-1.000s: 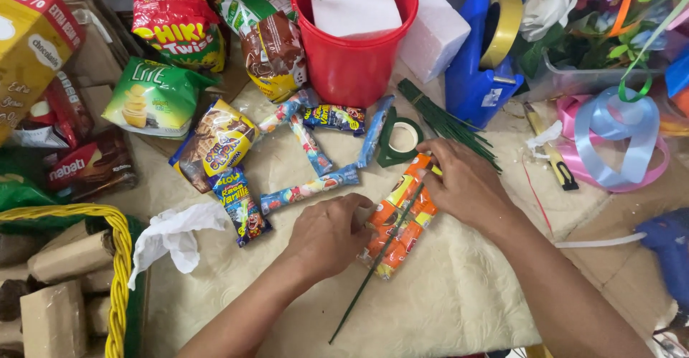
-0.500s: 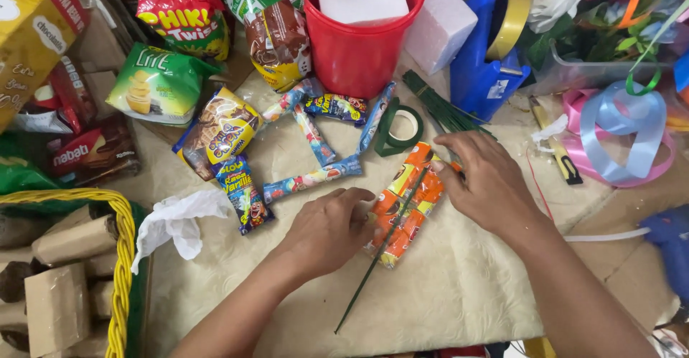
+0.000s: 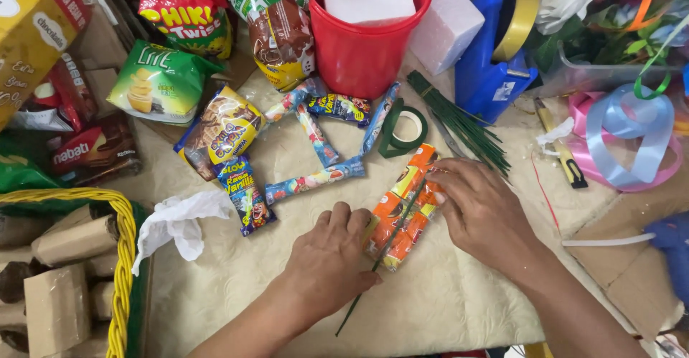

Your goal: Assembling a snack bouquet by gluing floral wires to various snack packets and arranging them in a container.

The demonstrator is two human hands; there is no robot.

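My left hand (image 3: 331, 257) lies palm down, fingers curled and pointing up and to the right. My right hand (image 3: 482, 211) reaches in from the right, palm down, fingertips pinched together toward the left.
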